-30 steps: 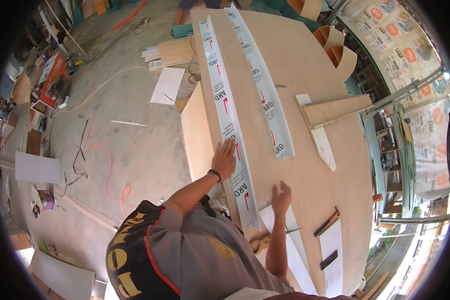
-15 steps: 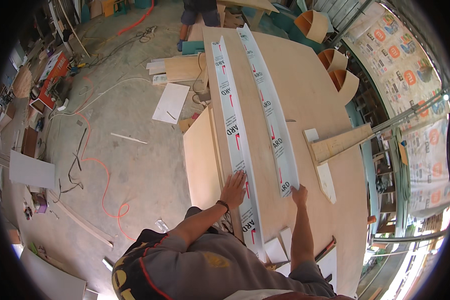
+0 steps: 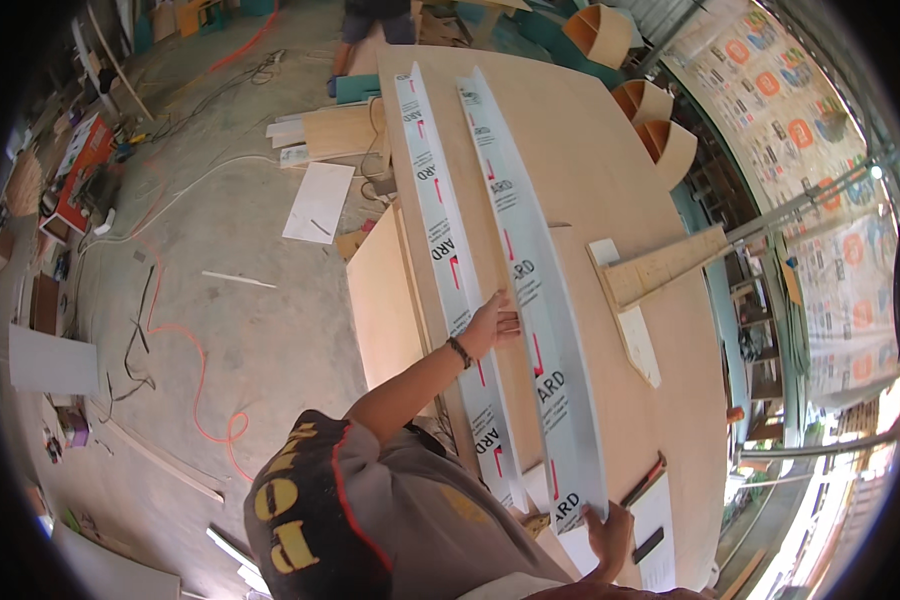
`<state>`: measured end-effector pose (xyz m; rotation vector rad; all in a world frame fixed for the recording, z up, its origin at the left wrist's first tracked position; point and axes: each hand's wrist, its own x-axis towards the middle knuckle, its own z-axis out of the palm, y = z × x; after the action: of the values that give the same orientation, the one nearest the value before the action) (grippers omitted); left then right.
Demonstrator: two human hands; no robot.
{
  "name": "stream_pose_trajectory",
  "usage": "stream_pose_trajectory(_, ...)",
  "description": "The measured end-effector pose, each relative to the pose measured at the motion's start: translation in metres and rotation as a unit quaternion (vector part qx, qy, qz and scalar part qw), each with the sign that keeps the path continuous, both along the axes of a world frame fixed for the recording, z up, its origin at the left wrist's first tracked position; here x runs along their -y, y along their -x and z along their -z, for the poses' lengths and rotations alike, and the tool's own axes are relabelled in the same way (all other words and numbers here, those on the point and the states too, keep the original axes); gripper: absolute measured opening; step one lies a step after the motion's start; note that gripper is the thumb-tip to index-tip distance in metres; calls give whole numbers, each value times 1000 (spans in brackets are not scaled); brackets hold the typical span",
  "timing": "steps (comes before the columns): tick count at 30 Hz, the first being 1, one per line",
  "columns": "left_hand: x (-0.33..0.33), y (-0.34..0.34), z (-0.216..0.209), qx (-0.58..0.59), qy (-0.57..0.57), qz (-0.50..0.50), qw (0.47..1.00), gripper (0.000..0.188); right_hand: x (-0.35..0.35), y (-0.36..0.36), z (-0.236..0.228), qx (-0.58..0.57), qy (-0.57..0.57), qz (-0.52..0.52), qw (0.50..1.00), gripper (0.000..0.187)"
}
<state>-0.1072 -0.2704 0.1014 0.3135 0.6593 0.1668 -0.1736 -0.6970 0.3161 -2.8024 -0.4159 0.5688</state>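
Hands at work on two long, narrow white strips lying side by side along a large plywood table (image 3: 610, 170), seen from above through a fisheye lens. The strips carry dark lettering and small red marks and run from the near edge to the far end of the table.

The left hand (image 3: 490, 325) rests flat between the strips, its fingers (image 3: 508, 322) held straight and close together, their tips touching the inner edge of the right strip (image 3: 530, 300); the heel of the hand lies against the left strip (image 3: 440, 230). The right hand (image 3: 610, 535) presses on the near end of the right strip, fingers spread over its corner by the table edge. Neither hand pinches or lifts anything.

The step in hand looks like aligning the right strip beside the left one. The next move probably calls for a gentle sideways nudge while the near end stays pinned.

A wooden straightedge (image 3: 670, 265) lies across the table to the right, apart from the strips. A red pencil (image 3: 642, 482) lies just beside the right hand. Another person (image 3: 375, 15) stands beyond the far end.
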Motion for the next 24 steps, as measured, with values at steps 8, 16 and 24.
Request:
stream_pose_trajectory(8, 43, -12, 40, -47, -120, 52, 990, 51, 88, 71, 121, 81, -28, 105, 991, 34)
stream_pose_trajectory(16, 48, 44, 16, 1, -139, -41, 989, 49, 104, 98, 177, 68, -85, 104, 989, 32)
stream_pose_trajectory(24, 14, 60, 60, -110, -211, -107, 965, 54, 93, 91, 222, 137, -89, 58, 985, 29)
